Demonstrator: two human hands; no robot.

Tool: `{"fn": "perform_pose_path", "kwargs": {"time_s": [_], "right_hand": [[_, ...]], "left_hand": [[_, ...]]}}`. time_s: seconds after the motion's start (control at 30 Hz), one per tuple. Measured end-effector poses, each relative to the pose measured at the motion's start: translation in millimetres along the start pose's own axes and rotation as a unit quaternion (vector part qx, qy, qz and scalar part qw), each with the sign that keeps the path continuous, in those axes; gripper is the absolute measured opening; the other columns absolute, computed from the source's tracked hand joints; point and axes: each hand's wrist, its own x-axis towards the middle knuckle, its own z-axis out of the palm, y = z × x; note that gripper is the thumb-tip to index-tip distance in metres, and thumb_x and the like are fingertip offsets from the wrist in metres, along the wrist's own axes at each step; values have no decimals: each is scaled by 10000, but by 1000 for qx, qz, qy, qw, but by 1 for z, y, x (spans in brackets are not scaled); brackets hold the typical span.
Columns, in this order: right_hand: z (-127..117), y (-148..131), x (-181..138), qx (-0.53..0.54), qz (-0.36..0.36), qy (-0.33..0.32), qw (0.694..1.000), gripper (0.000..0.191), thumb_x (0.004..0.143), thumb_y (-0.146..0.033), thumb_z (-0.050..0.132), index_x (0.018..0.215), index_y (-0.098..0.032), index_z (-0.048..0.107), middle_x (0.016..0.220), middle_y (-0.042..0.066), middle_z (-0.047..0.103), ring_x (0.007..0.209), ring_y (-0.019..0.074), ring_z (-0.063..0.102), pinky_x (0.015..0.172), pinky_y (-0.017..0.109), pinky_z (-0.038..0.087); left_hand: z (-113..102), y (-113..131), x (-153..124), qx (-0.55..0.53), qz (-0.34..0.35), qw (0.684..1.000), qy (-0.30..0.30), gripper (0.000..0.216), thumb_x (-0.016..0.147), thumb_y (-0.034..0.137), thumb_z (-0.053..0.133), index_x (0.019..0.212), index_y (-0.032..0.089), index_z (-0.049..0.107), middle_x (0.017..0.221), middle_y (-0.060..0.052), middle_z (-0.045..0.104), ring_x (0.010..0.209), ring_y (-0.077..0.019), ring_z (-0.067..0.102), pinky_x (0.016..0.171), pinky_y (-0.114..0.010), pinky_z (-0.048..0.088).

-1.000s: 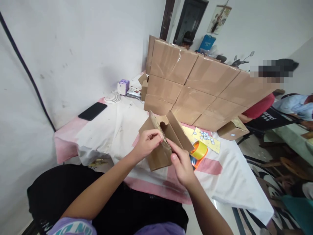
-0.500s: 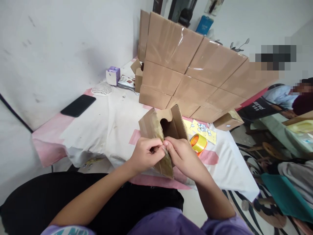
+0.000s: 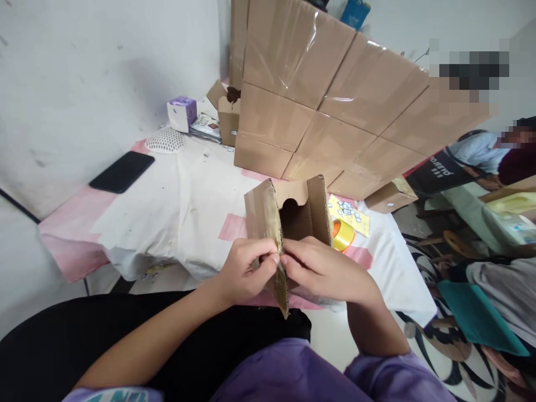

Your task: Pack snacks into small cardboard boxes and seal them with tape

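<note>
I hold a small unfolded cardboard box [image 3: 293, 212] upright above the table's near edge, its flaps open at the top. My left hand [image 3: 245, 271] pinches the box's near corrugated edge from the left. My right hand [image 3: 320, 268] pinches the same edge from the right, fingertips meeting those of the left. Behind the box, partly hidden by it, lies a yellow tape roll [image 3: 343, 234] on an orange dispenser.
A wall of taped cardboard boxes [image 3: 330, 106] stands at the back of the cloth-covered table [image 3: 176, 206]. A black phone [image 3: 121, 171], a white mesh object [image 3: 164, 140], a purple box [image 3: 181, 113] and a yellow sticker sheet [image 3: 349, 214] lie around. A person sits at right [image 3: 481, 162].
Both hands have drawn the box nearer and lower toward my lap, and my fingertips have closed together on its near edge. The camera has tilted down.
</note>
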Motion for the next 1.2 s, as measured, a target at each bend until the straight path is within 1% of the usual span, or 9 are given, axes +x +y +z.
{"fn": "perform_pose_path", "kwargs": {"time_s": [0.1,0.2,0.27,0.4,0.53,0.7,1.0,1.1,1.2], "right_hand": [[5,-2,-3,-11,7,42,999,315,1045,-256,432,736,-193,454,607,-61,409,551,82,352,583,274,249],[7,-3,-5,18,-15,57,998,281,1043,-199,427,777,-183,515,636,-61,459,570,74,381,600,260,266],[7,-2,-7,45,-33,60,997,270,1046,-183,418,807,-183,541,653,-64,481,578,70,396,611,250,282],[8,0,-9,78,-42,67,994,332,1044,-218,440,714,-189,468,609,-74,391,553,75,321,573,252,262],[11,1,-10,104,-30,71,992,364,1037,-245,447,677,-193,438,606,-66,389,567,87,305,553,248,267],[14,1,-12,124,-45,85,988,331,1017,-203,446,687,-184,470,608,-69,397,570,77,309,559,229,277],[25,-1,-9,83,-35,156,984,307,905,-134,497,631,-199,374,566,-79,360,529,64,282,541,231,239],[25,-3,-7,53,-17,158,986,297,885,-133,506,628,-203,373,555,-80,351,516,65,296,553,237,245],[22,-3,-6,31,-6,152,988,283,882,-124,502,634,-202,387,552,-82,343,514,66,302,562,240,248]], "left_hand": [[-3,3,2,0,-17,1000,-19,263,933,182,541,684,185,455,578,76,438,517,-46,415,523,-176,333],[-8,6,5,-7,-51,997,-53,270,899,275,661,698,181,507,582,73,489,526,-53,450,522,-176,361],[-11,9,7,-10,-86,993,-76,302,867,313,719,681,178,523,573,70,498,521,-56,444,505,-180,356],[-17,13,10,-68,-181,973,-123,338,845,332,745,696,193,476,574,76,489,498,-61,448,468,-187,338],[-21,19,12,-164,-256,940,-157,354,867,312,720,856,242,374,641,90,559,513,-88,570,489,-194,431],[-23,26,10,-175,-264,930,-188,253,949,276,598,921,252,347,719,79,565,589,-95,636,521,-196,453],[-2,8,2,-289,-231,925,-86,341,847,148,564,867,272,248,595,150,430,399,-43,423,396,-160,360],[-4,14,3,-231,-243,939,-74,348,796,117,569,859,266,260,586,152,395,417,-36,399,442,-169,338],[-11,25,6,-110,-235,963,-68,311,785,99,569,852,251,306,598,134,362,505,-45,377,523,-187,324]]}}
